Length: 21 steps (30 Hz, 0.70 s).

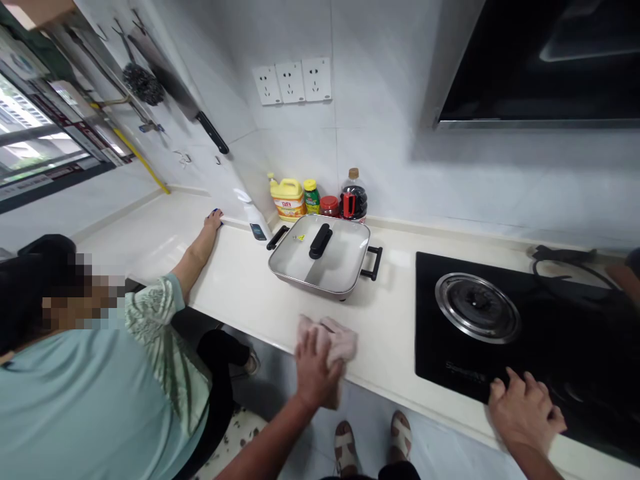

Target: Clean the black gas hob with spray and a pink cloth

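Observation:
My left hand (315, 369) presses a pale pink cloth (344, 341) against the front of the white countertop (245, 293); part of the cloth hangs below the counter's edge. Behind it stands a square electric pan (340, 263) with a glass lid and black handles. My right hand (525, 410) rests on the front edge of the black gas hob (465, 363), fingers apart and holding nothing. A round metal-ringed burner (477, 307) lies beyond that hand.
At left, a co-worker in a light green top (100, 393) reaches an arm onto the counter. Along the wall stand a white spray bottle (254, 219), a yellow jug (289, 200) and a dark-liquid bottle (353, 197). A cleaver (213, 132) hangs on the wall; a range hood (545, 67) overhangs the hob.

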Each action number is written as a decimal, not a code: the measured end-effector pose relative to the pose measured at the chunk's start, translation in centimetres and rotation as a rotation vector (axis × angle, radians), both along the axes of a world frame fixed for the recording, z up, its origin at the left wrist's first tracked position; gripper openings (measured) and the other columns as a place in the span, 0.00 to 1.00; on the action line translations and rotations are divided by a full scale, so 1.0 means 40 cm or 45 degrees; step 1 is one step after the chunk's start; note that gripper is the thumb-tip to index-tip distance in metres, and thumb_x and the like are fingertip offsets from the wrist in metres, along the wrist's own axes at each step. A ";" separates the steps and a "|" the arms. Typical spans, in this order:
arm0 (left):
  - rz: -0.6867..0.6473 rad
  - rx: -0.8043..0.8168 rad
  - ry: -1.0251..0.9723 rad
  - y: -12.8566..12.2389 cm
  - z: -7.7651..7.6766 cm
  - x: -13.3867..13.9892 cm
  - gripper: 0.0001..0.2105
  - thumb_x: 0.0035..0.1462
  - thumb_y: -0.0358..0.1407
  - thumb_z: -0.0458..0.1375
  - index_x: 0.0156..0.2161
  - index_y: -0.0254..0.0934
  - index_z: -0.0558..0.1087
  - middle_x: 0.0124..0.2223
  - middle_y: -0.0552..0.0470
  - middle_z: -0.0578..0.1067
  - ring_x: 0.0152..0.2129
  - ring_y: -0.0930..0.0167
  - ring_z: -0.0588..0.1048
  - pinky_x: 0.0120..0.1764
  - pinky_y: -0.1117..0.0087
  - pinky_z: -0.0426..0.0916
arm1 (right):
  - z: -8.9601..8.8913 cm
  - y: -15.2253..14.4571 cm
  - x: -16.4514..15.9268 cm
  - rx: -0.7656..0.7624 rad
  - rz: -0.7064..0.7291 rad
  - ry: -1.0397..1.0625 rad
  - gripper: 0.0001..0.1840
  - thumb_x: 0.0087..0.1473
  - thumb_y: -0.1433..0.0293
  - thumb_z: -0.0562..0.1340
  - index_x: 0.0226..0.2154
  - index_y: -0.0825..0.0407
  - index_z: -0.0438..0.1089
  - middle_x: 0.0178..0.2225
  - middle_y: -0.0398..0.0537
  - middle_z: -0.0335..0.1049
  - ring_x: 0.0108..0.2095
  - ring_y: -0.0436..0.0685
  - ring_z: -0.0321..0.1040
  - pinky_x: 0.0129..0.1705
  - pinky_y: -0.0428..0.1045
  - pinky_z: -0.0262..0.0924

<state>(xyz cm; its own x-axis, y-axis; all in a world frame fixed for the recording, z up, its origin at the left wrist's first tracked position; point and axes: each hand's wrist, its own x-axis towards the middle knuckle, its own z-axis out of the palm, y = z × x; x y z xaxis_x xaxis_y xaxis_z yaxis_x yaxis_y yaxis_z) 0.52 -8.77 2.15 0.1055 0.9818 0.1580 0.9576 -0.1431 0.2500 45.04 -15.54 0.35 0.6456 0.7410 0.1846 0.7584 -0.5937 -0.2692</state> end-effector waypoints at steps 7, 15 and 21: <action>-0.576 -0.154 -0.187 -0.050 -0.005 0.313 0.36 0.60 0.63 0.56 0.70 0.54 0.64 0.79 0.44 0.49 0.74 0.43 0.49 0.70 0.38 0.47 | -0.021 -0.009 0.012 0.051 0.039 -0.060 0.32 0.68 0.55 0.43 0.61 0.54 0.67 0.67 0.69 0.61 0.71 0.73 0.49 0.66 0.74 0.46; -0.512 0.191 -0.064 -0.075 -0.059 0.181 0.30 0.61 0.56 0.61 0.66 0.51 0.71 0.76 0.44 0.59 0.72 0.51 0.58 0.68 0.49 0.52 | -0.033 -0.009 0.022 0.091 0.045 -0.058 0.30 0.66 0.56 0.46 0.60 0.52 0.67 0.66 0.68 0.62 0.70 0.74 0.51 0.65 0.75 0.47; -0.319 0.351 0.115 0.024 -0.043 -0.155 0.27 0.63 0.50 0.61 0.64 0.44 0.73 0.70 0.38 0.68 0.69 0.51 0.63 0.64 0.49 0.63 | -0.043 -0.001 0.016 0.104 0.041 -0.108 0.33 0.67 0.54 0.42 0.59 0.55 0.68 0.66 0.68 0.62 0.70 0.74 0.52 0.66 0.74 0.47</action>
<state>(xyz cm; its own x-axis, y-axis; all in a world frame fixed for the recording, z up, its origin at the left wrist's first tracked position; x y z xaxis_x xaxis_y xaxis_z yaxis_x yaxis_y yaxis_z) -5.69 -7.81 0.43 0.3625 0.8458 0.3915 0.9008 -0.4257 0.0856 45.70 -15.57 -1.39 0.6013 0.7414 0.2979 0.7987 -0.5474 -0.2498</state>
